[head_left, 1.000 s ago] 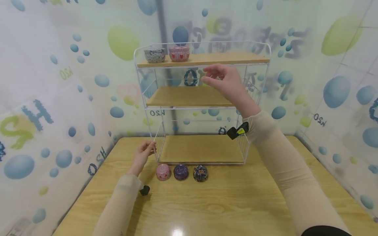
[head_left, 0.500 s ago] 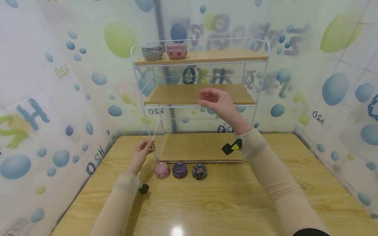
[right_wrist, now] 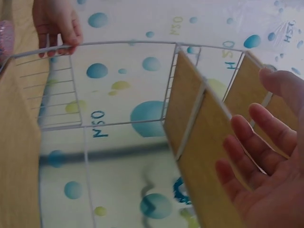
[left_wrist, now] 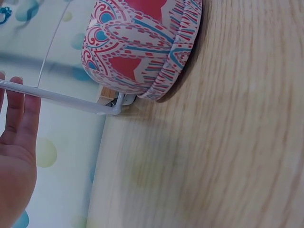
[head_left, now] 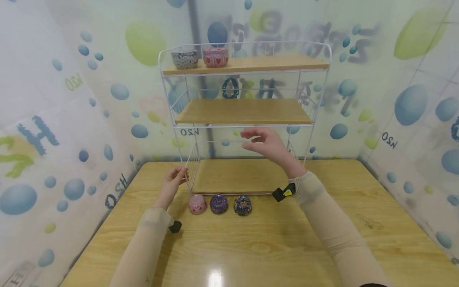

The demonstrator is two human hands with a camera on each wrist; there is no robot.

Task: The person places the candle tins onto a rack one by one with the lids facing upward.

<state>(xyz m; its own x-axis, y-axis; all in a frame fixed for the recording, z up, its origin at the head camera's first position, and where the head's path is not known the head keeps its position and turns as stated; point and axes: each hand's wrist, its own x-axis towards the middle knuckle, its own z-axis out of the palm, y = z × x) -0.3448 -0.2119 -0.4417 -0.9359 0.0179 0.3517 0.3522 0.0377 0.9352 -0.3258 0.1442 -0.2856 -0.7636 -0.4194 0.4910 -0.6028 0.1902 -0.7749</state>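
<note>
My right hand [head_left: 267, 144] hangs in the air in front of the white wire shelf rack [head_left: 324, 79], just under its middle board [head_left: 244, 111] and above the bottom board [head_left: 236, 175]. Fingers loose and spread, thumb apart, holding nothing; the right wrist view shows the open palm with the boards beyond it.

Three small tins stand in a row on the table [head_left: 272, 247], just in front of the rack's bottom edge: pink tin [head_left: 197, 204], purple tin [head_left: 218, 203], dark patterned tin [head_left: 242, 205]. The row runs left-right, parallel to the rack front. From my right fingers they lie down, left and toward me; the dark tin is the closest of the three to that hand.

My left hand [head_left: 173, 185] is nearer to the row: it sits just left of the pink tin, fingers curled onto the rack's front-left upright wire. The left wrist view shows that tin close to the rack's corner foot; touching or not, cannot tell.

Two more tins on the top board: grey patterned tin [head_left: 185, 59] and red tin [head_left: 215, 57], side by side at the left end.

Versus a second ago: right hand was up between the top and middle boards, and has dropped steadily to below the middle board, empty throughout. Left hand, rack and all five tins unchanged.
</note>
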